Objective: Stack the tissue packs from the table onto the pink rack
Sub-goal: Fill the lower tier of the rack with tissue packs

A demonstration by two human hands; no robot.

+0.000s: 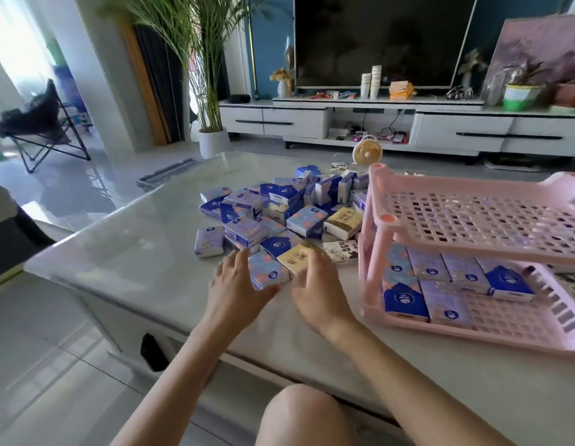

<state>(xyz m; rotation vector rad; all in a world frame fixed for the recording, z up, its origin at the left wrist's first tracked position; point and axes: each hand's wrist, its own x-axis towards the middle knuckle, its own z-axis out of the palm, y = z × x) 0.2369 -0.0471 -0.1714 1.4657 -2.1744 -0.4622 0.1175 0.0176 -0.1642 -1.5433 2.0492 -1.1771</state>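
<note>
Grabbing from the pile's (279, 207) near edge, handy for the pink rack (408, 326): left hand (236, 291) spread loose against a flowery pack (268, 272), right hand (318, 291) fingers curled round a cream pack (294, 260) on the table (135, 252).

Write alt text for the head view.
Two hands reach a pile of tissue packs on a table: left hand touches a patterned pack, right hand curls over a yellow pack. A pink rack alongside holds packs on its lower shelf.
</note>
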